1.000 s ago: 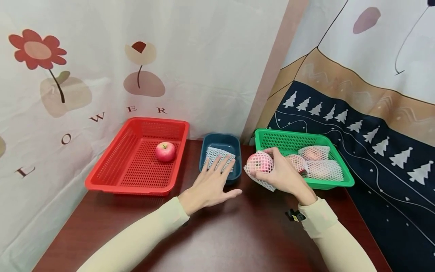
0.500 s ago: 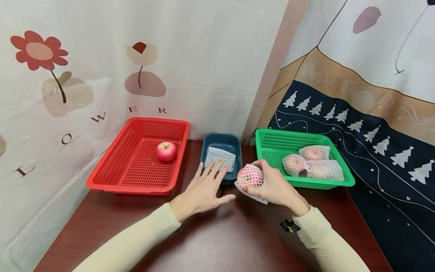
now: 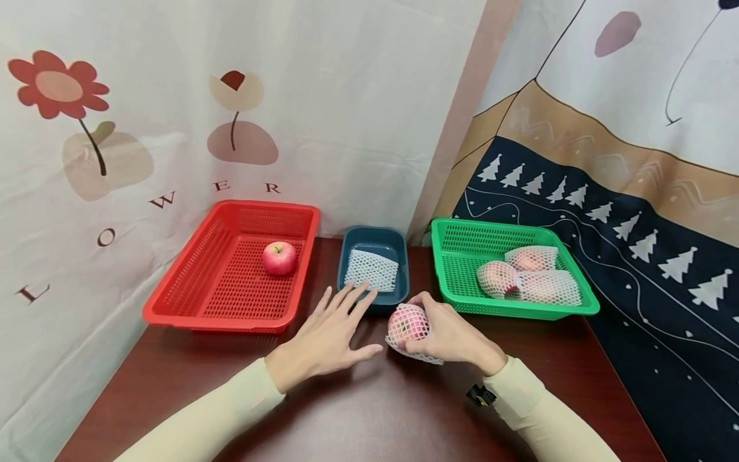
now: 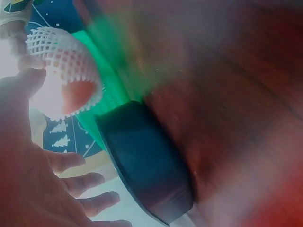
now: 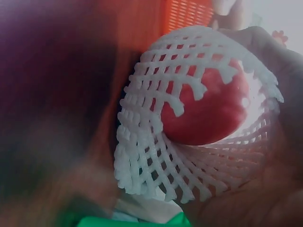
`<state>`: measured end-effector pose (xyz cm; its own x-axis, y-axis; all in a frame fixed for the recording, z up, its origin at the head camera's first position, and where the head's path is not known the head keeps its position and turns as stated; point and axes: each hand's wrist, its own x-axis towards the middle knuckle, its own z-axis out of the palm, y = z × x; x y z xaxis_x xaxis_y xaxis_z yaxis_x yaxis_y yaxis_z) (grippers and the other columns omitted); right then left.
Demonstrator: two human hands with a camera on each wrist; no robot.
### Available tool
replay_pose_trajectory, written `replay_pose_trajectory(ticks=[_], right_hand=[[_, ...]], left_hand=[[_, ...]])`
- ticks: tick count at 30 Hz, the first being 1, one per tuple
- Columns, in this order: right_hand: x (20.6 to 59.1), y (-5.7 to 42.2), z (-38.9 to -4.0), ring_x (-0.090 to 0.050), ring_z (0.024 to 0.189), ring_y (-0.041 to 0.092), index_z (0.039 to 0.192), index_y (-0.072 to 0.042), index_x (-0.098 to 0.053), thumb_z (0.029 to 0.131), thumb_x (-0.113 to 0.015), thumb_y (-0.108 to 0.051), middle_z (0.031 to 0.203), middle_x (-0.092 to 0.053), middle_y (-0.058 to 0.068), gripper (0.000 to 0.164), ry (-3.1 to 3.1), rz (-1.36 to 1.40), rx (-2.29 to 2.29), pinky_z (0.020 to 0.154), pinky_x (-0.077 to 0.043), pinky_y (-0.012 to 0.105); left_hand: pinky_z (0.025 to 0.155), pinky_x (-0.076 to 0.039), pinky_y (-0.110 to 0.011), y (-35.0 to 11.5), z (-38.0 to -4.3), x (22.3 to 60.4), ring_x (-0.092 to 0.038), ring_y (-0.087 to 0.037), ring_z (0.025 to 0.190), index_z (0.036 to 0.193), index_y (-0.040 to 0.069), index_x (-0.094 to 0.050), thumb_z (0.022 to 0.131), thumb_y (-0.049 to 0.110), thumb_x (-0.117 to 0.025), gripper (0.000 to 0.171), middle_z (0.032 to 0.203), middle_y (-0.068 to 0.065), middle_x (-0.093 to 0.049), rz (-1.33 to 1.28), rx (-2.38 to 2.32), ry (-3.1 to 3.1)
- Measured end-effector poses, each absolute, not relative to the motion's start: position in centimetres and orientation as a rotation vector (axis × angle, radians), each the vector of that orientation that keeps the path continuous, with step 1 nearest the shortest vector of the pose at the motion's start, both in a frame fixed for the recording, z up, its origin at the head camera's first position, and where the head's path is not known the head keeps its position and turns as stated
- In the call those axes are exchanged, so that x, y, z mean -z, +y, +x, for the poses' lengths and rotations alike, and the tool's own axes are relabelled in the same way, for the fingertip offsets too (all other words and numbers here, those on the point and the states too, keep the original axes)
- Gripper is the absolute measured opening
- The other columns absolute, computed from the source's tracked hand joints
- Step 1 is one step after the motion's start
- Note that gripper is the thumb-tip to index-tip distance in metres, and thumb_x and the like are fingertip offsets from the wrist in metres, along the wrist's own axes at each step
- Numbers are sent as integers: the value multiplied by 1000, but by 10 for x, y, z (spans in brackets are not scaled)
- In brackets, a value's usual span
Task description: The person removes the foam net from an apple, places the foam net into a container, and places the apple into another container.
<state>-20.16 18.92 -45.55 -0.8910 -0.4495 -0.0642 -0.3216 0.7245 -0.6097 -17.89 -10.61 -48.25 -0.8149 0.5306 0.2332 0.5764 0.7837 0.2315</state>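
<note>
My right hand (image 3: 450, 337) grips an apple (image 3: 407, 323) inside a white foam net sleeve (image 5: 142, 123), low over the table in front of the small blue tray. In the right wrist view the net's open end shows bare red skin. My left hand (image 3: 320, 337) is to the left of that apple, palm down with fingers spread and holding nothing. Its fingertips are near the front rim of the blue tray (image 3: 404, 282). A flat, unfilled foam net (image 3: 371, 269) lies in that tray.
A red basket (image 3: 231, 321) at the left holds one bare apple (image 3: 280, 258). At the right, a green basket (image 3: 519, 311) contains several net-wrapped apples (image 3: 498, 278). A printed curtain (image 3: 358, 115) hangs behind the brown table (image 3: 375, 423).
My right hand has carried the netted apple left and nearer, away from the green basket. My left hand has drawn back from over the blue tray, uncovering more of the flat net.
</note>
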Motion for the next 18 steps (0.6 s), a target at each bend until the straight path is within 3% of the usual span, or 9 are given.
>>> replay_pose_trajectory(ticks=[10,18], right_hand=[[476,176,-200,-66,107,9,146,-15,-65,87,-96,-52,127,-70,-2,76,2679,-760,770,95,-62,34],[476,175,-203,-71,110,8,150,-14,-65,89,-94,-45,130,-74,-3,74,2618,-837,824,98,-63,31]], left_hand=[[140,-32,-77,-115,-166,482,-43,-45,174,181,14,-43,104,74,-73,102,189,-14,-41,-918,408,-2793],[139,-36,-74,-121,-159,481,-46,-43,173,179,15,-46,105,73,-73,98,187,-14,-44,-911,377,-2769]])
